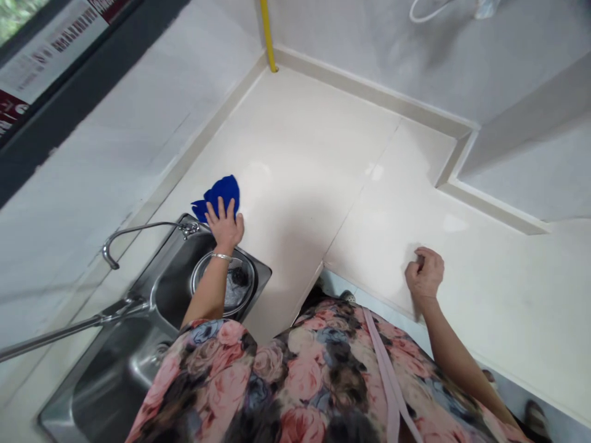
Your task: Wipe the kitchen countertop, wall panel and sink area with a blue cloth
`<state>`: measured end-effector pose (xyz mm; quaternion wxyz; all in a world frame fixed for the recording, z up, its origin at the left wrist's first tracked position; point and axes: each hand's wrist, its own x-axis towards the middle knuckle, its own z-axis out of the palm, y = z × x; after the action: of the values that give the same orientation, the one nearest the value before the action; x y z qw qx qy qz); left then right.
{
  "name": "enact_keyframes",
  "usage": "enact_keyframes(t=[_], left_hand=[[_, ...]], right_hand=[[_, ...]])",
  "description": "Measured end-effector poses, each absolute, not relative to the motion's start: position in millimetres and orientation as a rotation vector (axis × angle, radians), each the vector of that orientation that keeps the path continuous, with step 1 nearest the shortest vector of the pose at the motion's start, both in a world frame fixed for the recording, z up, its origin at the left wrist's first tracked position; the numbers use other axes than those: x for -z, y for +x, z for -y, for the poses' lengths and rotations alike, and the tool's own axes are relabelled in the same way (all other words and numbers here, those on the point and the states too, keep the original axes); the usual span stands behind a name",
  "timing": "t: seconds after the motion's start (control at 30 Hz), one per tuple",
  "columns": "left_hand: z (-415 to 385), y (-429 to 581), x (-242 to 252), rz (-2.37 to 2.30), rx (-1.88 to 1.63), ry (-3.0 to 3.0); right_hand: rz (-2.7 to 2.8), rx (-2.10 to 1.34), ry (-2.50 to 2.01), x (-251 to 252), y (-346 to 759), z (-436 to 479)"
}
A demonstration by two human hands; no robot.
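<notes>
A crumpled blue cloth [226,192] lies on the pale countertop [295,147], just beyond the corner of the steel sink [264,271]. Spread over the near part of the cloth is my left hand [226,226], palm down with its fingers apart; a bracelet circles that wrist. My right hand [425,272] is at the counter on the right, its fingers curled inward. Whether anything is inside those curled fingers cannot be made out.
A round metal basin [249,284] with dark items stands in the sink beneath my left forearm. A curved faucet [133,229] and a larger spout [55,334] reach over the left side. A yellow pipe [268,37] rises at the back corner. Raised edging follows the walls.
</notes>
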<state>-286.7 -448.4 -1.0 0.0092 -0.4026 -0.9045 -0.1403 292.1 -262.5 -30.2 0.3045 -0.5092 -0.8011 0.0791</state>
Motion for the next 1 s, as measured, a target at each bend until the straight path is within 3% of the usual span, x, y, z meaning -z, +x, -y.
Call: enact_keyframes(t=[0.53,1.0], left_hand=[[459,-43,-13,2.641,0.364,-1.834],[423,23,-16,2.526,0.265,-2.029]], right_hand=[[2.065,-0.282,-1.331,36,291,259],[2.011,-0.366,-1.275,42,290,257]])
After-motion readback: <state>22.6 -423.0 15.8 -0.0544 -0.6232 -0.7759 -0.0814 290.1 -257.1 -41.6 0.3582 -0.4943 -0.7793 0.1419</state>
